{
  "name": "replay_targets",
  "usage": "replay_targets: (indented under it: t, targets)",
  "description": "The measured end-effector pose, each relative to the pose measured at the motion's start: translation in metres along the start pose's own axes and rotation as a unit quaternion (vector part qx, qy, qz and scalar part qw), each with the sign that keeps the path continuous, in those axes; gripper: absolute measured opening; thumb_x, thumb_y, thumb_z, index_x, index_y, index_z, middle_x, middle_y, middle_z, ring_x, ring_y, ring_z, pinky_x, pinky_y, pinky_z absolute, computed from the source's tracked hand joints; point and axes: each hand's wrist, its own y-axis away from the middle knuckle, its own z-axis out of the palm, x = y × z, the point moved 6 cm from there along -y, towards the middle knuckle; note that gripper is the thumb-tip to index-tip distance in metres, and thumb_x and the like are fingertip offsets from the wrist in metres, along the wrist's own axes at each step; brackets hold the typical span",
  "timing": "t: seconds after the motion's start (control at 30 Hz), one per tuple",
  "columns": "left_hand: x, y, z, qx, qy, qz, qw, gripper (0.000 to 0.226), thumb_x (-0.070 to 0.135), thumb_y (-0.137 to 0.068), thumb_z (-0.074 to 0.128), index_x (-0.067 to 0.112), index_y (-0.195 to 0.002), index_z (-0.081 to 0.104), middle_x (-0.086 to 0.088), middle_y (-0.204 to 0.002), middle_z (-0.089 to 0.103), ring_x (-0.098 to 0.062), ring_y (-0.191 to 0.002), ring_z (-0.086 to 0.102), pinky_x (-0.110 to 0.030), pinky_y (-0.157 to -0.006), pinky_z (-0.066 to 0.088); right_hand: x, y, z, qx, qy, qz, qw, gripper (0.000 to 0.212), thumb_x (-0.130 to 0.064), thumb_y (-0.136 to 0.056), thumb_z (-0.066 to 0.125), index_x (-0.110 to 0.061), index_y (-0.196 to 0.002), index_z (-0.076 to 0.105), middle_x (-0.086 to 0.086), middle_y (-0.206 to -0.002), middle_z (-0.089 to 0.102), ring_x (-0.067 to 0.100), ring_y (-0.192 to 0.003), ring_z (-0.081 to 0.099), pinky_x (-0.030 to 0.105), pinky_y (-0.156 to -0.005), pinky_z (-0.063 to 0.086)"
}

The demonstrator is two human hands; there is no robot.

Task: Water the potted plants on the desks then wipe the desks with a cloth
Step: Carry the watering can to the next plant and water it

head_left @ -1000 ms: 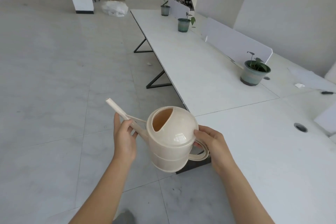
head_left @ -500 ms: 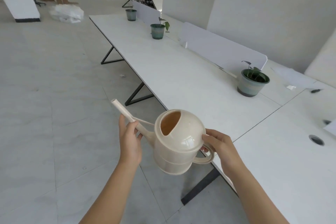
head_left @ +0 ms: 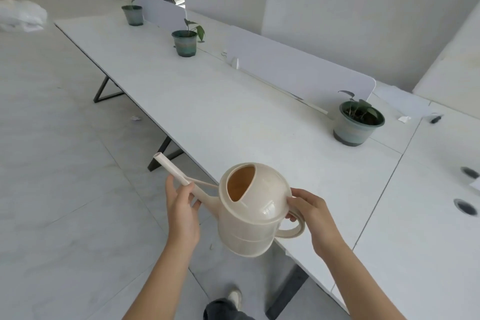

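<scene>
White desks (head_left: 233, 101) run along your right, and the cream watering can (head_left: 253, 212) hangs over their near edge. Your right hand (head_left: 310, 212) is closed on its handle, left hand (head_left: 183, 209) pinching the spout. Keep it level until the spout reaches the nearest potted plant (head_left: 357, 121). You've turned right since a second ago; that pot sits closer.

Both bare forearms reach forward, the left hand (head_left: 182, 212) curled around the spout of a watering can (head_left: 250, 209), the right hand (head_left: 313, 212) gripping its looped handle just beside it.
</scene>
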Motion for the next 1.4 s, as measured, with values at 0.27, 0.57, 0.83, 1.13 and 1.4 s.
replay_targets:
  t: [0.27,0.57,0.83,1.13,1.4]
  targets:
    - [-0.014,-0.097,0.069,-0.044,-0.032,0.002,0.999,0.058,0.003,-0.087,0.045,0.021,-0.14,0.031,-0.005,-0.103,0.054,-0.024,-0.104,0.049,-0.045,-0.1,0.038,-0.01,-0.098,-0.015,0.051,-0.006,0.014,0.999,0.033,-0.02,-0.062,0.05,-0.016,-0.087,0.07,0.007,-0.066,0.055,0.013,-0.059,0.049,0.024,-0.062,0.04]
    - [-0.054,-0.166,0.149,-0.137,-0.07,-0.073,0.985,0.057,0.007,-0.092,0.045,0.023,-0.143,0.026,-0.003,-0.101,0.055,-0.029,-0.113,0.05,-0.049,-0.103,0.039,-0.019,-0.14,-0.051,0.201,-0.058,0.033,0.977,0.031,-0.018,-0.059,0.05,-0.015,-0.082,0.07,0.002,-0.057,0.051,0.007,-0.051,0.045,0.023,-0.059,0.037]
    - [-0.101,-0.2,0.244,-0.301,-0.085,-0.167,0.935,0.07,0.014,-0.074,0.053,0.023,-0.14,0.03,0.002,-0.088,0.054,-0.019,-0.095,0.05,-0.033,-0.088,0.043,-0.024,-0.143,-0.083,0.376,-0.093,0.054,0.92,0.028,-0.017,-0.058,0.05,-0.017,-0.076,0.071,0.0,-0.055,0.051,0.015,-0.058,0.043,0.025,-0.061,0.038]
    - [-0.157,-0.182,0.322,-0.435,-0.161,-0.239,0.853,0.065,0.014,-0.079,0.049,0.027,-0.14,0.03,-0.001,-0.094,0.049,-0.02,-0.097,0.048,-0.044,-0.1,0.04,-0.024,-0.118,-0.107,0.509,-0.098,0.073,0.852,0.029,-0.019,-0.06,0.05,-0.013,-0.081,0.07,-0.005,-0.052,0.051,0.009,-0.052,0.043,0.024,-0.063,0.037]
    - [-0.192,-0.147,0.378,-0.522,-0.233,-0.235,0.786,0.029,0.023,-0.074,0.045,0.042,-0.097,0.045,-0.009,-0.091,0.043,-0.024,-0.091,0.047,-0.049,-0.096,0.043,-0.025,-0.098,-0.13,0.504,-0.105,0.09,0.852,0.027,-0.023,-0.059,0.057,-0.02,-0.08,0.074,0.002,-0.058,0.06,0.02,-0.064,0.049,0.03,-0.068,0.04]
